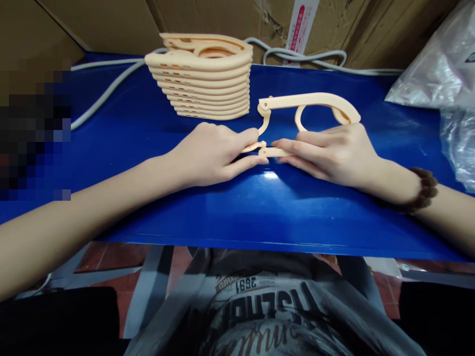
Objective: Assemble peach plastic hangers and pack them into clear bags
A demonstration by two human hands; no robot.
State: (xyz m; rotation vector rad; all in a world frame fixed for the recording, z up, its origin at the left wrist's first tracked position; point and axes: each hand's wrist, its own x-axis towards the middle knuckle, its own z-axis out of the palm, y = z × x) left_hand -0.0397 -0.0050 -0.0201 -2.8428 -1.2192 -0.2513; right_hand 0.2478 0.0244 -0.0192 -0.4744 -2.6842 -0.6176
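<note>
Between my hands is a cream plastic folding hanger (311, 101) with hinged, curved arms, held just above the blue table. My left hand (218, 152) pinches a small hinged end piece between thumb and fingers. My right hand (330, 148) is closed around a straight, narrow arm beside that hinge, its fingertips near those of my left hand. A longer curved arm rises behind my right hand, with a loop partly hidden by the fingers. Behind my left hand stands a neat stack of matching cream hangers (208, 89), folded and piled on one another.
The blue table (230, 212) has its front edge close to my body. Cardboard (222, 20) stands along the back, with a white cable (308, 55) in front of it. A clear plastic bag (434, 64) lies at the right. A pixelated patch covers the far left.
</note>
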